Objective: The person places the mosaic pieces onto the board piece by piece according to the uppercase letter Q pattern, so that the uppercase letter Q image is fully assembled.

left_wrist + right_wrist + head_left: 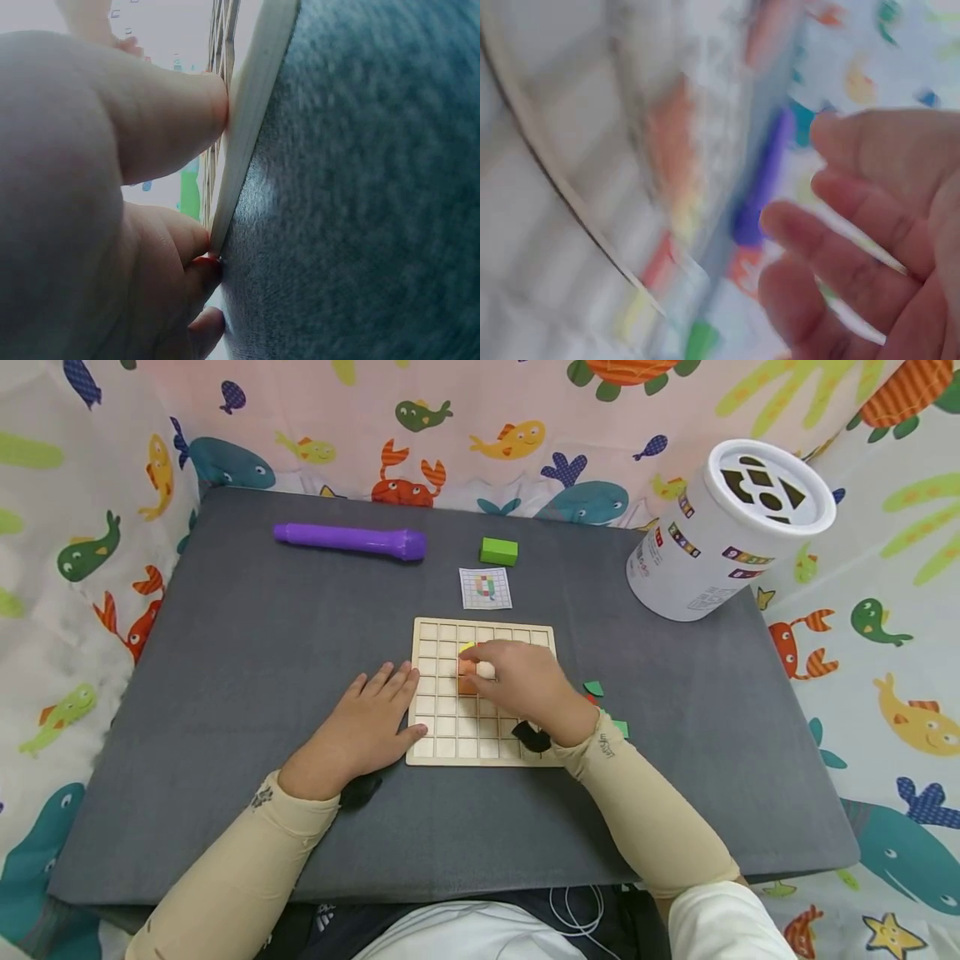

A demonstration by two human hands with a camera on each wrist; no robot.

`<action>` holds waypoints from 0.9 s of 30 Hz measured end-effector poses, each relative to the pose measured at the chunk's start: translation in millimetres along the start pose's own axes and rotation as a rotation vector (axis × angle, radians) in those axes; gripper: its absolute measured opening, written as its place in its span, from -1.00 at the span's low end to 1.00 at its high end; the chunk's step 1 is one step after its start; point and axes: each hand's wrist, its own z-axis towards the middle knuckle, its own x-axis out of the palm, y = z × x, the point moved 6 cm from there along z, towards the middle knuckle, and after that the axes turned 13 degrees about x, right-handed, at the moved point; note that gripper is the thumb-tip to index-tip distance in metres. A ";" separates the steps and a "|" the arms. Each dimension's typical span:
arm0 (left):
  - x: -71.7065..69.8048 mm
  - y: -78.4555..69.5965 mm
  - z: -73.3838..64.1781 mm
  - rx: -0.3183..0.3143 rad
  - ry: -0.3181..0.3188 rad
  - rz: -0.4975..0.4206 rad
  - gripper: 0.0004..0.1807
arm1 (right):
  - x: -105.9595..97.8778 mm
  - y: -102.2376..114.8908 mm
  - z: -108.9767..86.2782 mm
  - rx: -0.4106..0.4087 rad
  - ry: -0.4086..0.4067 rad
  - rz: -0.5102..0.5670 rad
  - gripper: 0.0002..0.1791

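Note:
A pale wooden grid board (435, 747) lies on the table, with an orange piece (467, 683) and a bit of yellow piece (467, 647) showing in its squares. My left hand (367, 727) lies palm down at the board's left edge, its fingers straight. Its thumb (180, 112) rests against the board's rim (251, 97). Over the board hovers my right hand (517, 681), fingers loosely bent beside the orange piece. In the blurred right wrist view those fingers (855, 247) stand apart with nothing between them. A red piece (658, 261) also shows there on the board.
Behind the board lie a small pattern card (486, 589), a green block (498, 552) and a purple stick (348, 540) with a knobbed end. A white bucket (697, 560) with shape holes in its lid stands back right. Green pieces (592, 688) lie right of the board.

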 end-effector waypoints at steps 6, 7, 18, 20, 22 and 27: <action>-1.2 -1.1 1.8 0.013 -0.011 0.005 -0.04 | -59.8 -54.4 -20.3 0.215 -0.107 0.077 -0.66; -1.5 -1.0 2.4 0.015 -0.014 0.006 -0.04 | -66.4 -66.4 -25.1 0.257 -0.116 0.086 -0.67; 4.7 3.6 5.1 0.004 0.007 -0.011 -0.03 | -18.6 -155.5 -79.3 0.386 0.321 -0.055 -0.23; 4.6 2.9 4.4 0.007 0.004 -0.016 -0.03 | -9.3 -160.9 -90.8 0.413 0.323 -0.044 -0.17; 4.2 1.9 3.9 0.012 0.000 -0.018 -0.04 | -4.0 -165.1 -101.5 0.459 0.294 -0.016 -0.14; 3.9 0.1 2.7 0.010 0.002 -0.020 -0.05 | 2.7 -166.7 -120.5 0.527 0.170 0.069 -0.27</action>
